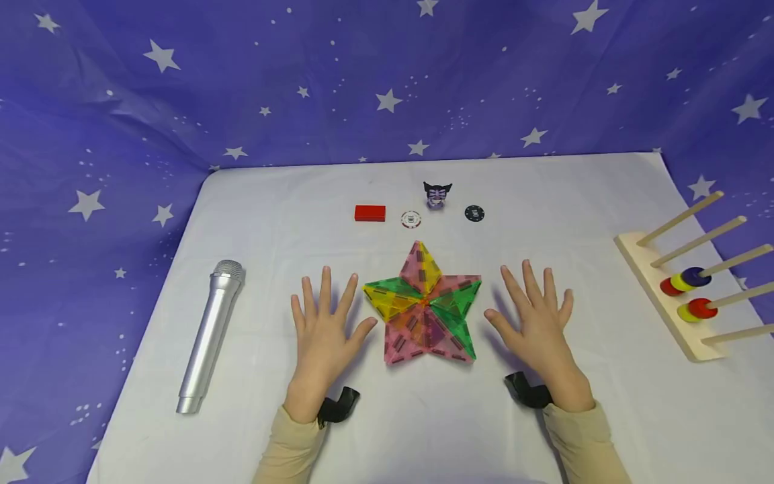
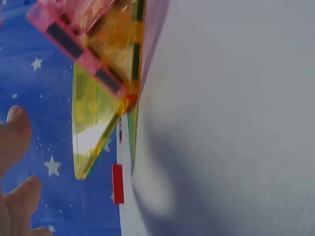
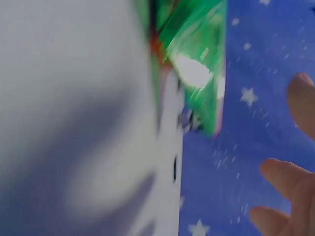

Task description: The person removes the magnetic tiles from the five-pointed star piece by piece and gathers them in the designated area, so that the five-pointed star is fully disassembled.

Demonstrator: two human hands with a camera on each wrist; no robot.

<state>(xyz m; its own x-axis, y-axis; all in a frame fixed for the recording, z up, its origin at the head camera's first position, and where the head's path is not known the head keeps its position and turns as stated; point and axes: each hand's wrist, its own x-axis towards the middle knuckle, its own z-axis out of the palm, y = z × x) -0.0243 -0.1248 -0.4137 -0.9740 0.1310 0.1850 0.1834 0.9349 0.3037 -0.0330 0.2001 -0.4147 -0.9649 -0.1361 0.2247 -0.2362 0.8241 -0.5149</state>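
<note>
A star built of pink, green and yellow translucent tiles (image 1: pixel 425 307) lies on the white table (image 1: pixel 580 202) in the head view. My left hand (image 1: pixel 326 326) rests flat with fingers spread just left of the star, its thumb near the yellow point. My right hand (image 1: pixel 535 316) lies flat and spread just right of it. Neither hand holds anything. The left wrist view shows the yellow and pink tiles (image 2: pixel 98 88) close up, with my fingertips (image 2: pixel 17 132) at the left edge. The right wrist view is blurred, showing a green tile (image 3: pixel 197 54) and fingertips (image 3: pixel 285 182).
A silver microphone (image 1: pixel 209 334) lies at the left. Behind the star sit a red block (image 1: pixel 369 213), a white and red chip (image 1: pixel 410 219), a small black-eared figure (image 1: pixel 437 194) and a black chip (image 1: pixel 474 214). A wooden peg rack with coloured rings (image 1: pixel 686 289) stands at the right.
</note>
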